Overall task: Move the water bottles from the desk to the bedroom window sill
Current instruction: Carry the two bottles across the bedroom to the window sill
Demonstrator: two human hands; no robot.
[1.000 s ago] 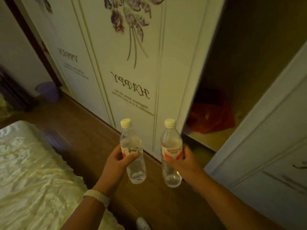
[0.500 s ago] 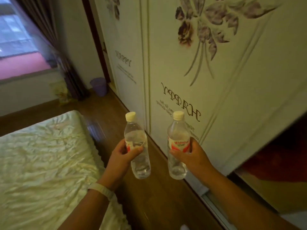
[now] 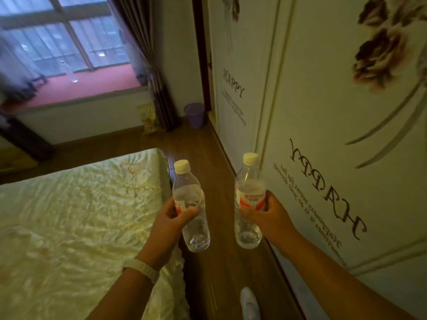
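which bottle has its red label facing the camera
The right bottle, in the right hand by the wardrobe: its red-and-white label faces us. The left bottle, in the left hand, shows only a red sliver.

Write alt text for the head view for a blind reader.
The left hand and the right hand each grip a capped clear water bottle, the left bottle and the right bottle, above a wooden floor. A bed lies left, a flowered wardrobe right, the window sill ahead.

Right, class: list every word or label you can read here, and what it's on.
"HAPPY": near wardrobe door.
"HAPPY": far wardrobe door.
The small script under both: too blurred to read.
The red label on the bottle in the right hand: too blurred.
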